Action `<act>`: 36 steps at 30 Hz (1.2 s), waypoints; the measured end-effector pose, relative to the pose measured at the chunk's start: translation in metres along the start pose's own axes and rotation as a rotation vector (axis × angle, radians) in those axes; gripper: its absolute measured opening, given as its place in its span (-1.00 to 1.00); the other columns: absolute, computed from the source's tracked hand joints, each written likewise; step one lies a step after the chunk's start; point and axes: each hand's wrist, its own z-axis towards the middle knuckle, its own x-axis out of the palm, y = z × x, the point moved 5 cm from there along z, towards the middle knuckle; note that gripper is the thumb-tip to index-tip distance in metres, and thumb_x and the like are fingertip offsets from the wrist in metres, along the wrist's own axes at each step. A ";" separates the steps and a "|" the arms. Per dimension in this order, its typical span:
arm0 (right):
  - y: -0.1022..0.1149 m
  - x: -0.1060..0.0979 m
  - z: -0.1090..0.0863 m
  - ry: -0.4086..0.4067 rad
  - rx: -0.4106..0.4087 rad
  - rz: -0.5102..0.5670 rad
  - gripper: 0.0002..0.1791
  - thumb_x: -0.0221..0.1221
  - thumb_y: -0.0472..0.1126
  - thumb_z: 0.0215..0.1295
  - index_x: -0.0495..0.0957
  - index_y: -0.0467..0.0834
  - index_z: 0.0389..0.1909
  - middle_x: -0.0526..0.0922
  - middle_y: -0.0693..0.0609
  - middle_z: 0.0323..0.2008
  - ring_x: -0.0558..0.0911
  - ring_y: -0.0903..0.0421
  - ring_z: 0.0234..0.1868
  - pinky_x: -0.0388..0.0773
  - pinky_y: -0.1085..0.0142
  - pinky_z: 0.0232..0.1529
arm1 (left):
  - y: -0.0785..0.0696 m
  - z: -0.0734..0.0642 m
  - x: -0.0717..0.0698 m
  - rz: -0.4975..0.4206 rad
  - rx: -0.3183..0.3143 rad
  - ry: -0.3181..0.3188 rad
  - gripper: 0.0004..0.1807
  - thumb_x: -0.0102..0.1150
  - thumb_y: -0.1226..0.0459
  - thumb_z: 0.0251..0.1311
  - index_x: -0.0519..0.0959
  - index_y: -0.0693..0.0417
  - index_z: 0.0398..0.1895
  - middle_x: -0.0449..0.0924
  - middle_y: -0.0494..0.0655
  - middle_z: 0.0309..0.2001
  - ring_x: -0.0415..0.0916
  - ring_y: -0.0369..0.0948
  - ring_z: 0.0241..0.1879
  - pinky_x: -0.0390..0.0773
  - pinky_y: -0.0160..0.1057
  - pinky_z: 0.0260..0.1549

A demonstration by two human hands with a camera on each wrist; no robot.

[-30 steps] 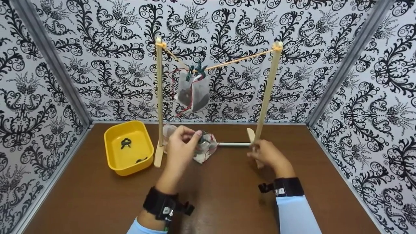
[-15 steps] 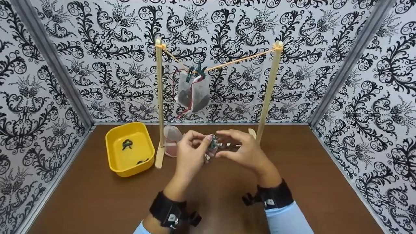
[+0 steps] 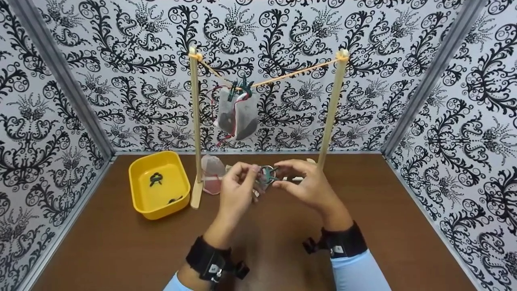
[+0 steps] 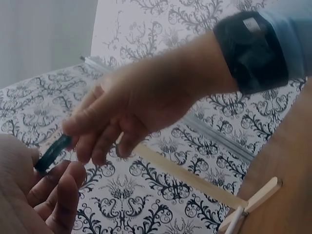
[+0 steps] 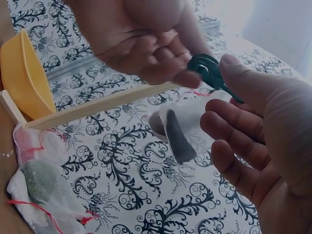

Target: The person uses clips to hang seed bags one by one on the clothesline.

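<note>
Between my hands is a small dark green spring clip (image 3: pixel 267 174). My left hand (image 3: pixel 238 182) pinches one end of it with thumb and forefinger. My right hand (image 3: pixel 309 184) has thumb and fingers on the clip's two spread handles, as the right wrist view also shows around the clip (image 5: pixel 209 72). Behind the hands, two sheer white pouches (image 3: pixel 240 115) with red drawstrings and dark contents hang from an orange cord (image 3: pixel 299 72), held by green clips (image 3: pixel 242 87). A pouch with pink contents (image 3: pixel 212 184) lies by the left post; another pouch (image 5: pixel 41 183) is mostly hidden in the head view.
A yellow tub (image 3: pixel 141 204) at the left holds a few dark clips (image 3: pixel 156 179). Two wooden posts, left post (image 3: pixel 195 121) and right post (image 3: pixel 332 113), stand on wooden feet upon the brown table (image 3: pixel 282 242). Patterned walls (image 3: pixel 282 36) enclose the table.
My right hand has left the foot of the right post and come left to the clip. My left hand has moved slightly right, still holding the clip.
</note>
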 end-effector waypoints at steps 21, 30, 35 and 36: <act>-0.030 -0.028 0.000 -0.235 0.160 0.081 -0.92 0.54 -0.44 0.32 0.81 -0.33 -0.26 0.80 -0.20 -0.41 0.58 0.31 -0.47 0.53 0.48 -0.45 | 0.097 0.062 0.003 1.193 0.112 0.035 -0.84 0.55 0.17 0.30 0.83 0.07 -0.22 0.88 0.09 -0.18 0.85 0.17 -0.16 0.81 0.21 -0.16; -0.033 -0.029 -0.001 -0.240 0.211 0.112 -0.93 0.54 -0.42 0.34 0.83 -0.30 -0.25 0.84 -0.22 -0.39 0.68 0.28 -0.46 0.60 0.48 -0.44 | 0.117 0.068 0.008 1.378 0.120 0.049 -0.82 0.56 0.17 0.31 0.81 0.11 -0.28 0.86 0.12 -0.23 0.86 0.21 -0.23 0.84 0.22 -0.26; -0.034 -0.029 -0.002 -0.239 0.224 0.128 -0.94 0.51 -0.40 0.39 0.81 -0.32 -0.23 0.84 -0.32 -0.36 0.71 0.31 -0.44 0.63 0.48 -0.41 | 0.110 0.066 -0.002 1.321 0.102 0.038 -0.84 0.44 0.19 0.42 0.81 0.09 -0.26 0.83 0.09 -0.16 0.86 0.22 -0.17 0.84 0.25 -0.22; -0.034 -0.029 -0.002 -0.237 0.227 0.133 -0.94 0.51 -0.39 0.41 0.81 -0.32 -0.23 0.85 -0.29 -0.37 0.72 0.30 -0.43 0.66 0.48 -0.39 | 0.106 0.066 -0.004 1.305 0.105 0.027 -0.84 0.42 0.20 0.45 0.81 0.10 -0.23 0.82 0.09 -0.14 0.86 0.23 -0.16 0.84 0.27 -0.22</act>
